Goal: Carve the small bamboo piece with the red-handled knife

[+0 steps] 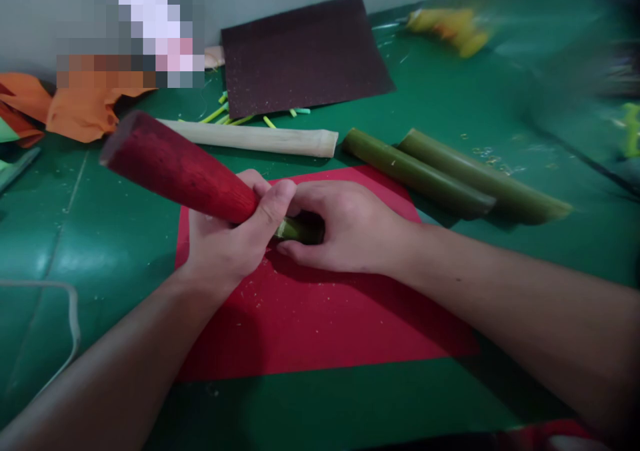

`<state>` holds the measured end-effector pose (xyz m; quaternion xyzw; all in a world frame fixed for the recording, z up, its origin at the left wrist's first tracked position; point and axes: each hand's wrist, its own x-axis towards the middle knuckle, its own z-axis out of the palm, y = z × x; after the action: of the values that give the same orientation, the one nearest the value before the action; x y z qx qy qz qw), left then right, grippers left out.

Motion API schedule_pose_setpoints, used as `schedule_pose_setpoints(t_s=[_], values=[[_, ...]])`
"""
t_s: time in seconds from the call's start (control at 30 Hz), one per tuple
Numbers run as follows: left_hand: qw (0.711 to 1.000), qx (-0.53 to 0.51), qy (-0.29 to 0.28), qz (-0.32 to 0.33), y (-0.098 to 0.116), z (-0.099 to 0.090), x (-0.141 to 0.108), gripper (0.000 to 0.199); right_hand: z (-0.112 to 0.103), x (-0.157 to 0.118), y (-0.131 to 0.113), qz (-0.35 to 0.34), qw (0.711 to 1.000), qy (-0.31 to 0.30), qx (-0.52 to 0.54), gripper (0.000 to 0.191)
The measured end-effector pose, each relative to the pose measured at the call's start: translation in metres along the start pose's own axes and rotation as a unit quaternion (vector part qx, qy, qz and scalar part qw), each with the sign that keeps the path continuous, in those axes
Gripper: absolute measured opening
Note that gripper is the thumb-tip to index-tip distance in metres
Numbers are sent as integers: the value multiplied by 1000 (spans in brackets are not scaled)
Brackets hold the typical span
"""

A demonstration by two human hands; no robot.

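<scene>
A: Where did we have the red cylinder (185, 164)?
B: Above the red sheet (320, 318), slanting up to the left. Our left hand (227, 238) was wrapped around it; our right hand (345, 224) was curled around the green bamboo section (303, 228) at its lower end. Whether both formed one piece, we could not tell.
A: Which handling did we judge sound?
B: Even, two-handed support over the sheet. Two bamboo lengths (425, 174) lay beyond.

Two hands (233, 238) (350, 228), two sheets (305, 58) (325, 324), one red rod (185, 168), one pale stalk (255, 138) — and three green stalks (300, 230) (415, 171) (495, 178) (two lie loose).
</scene>
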<state>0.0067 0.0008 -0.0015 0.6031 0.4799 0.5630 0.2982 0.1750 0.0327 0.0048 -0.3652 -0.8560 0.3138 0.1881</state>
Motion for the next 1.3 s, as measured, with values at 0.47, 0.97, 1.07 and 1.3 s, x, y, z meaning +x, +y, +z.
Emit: schedule_pose_setpoints(t_s=[0.47,0.97,1.07,1.3], values=[[999,11,15,30,1,3,1,38,-1,1,0,9,1000,-9,5,26],[997,66,38,-18,9,10,0,35,1,-2,-2,7,1000,-3,-3,26],[997,61,48,-18,10,11,-2,37,2,-2,-2,-4,1000,-1,-14,25],[996,64,61,-23,8,11,-5,33,3,-2,0,-7,1000,3,-5,25]])
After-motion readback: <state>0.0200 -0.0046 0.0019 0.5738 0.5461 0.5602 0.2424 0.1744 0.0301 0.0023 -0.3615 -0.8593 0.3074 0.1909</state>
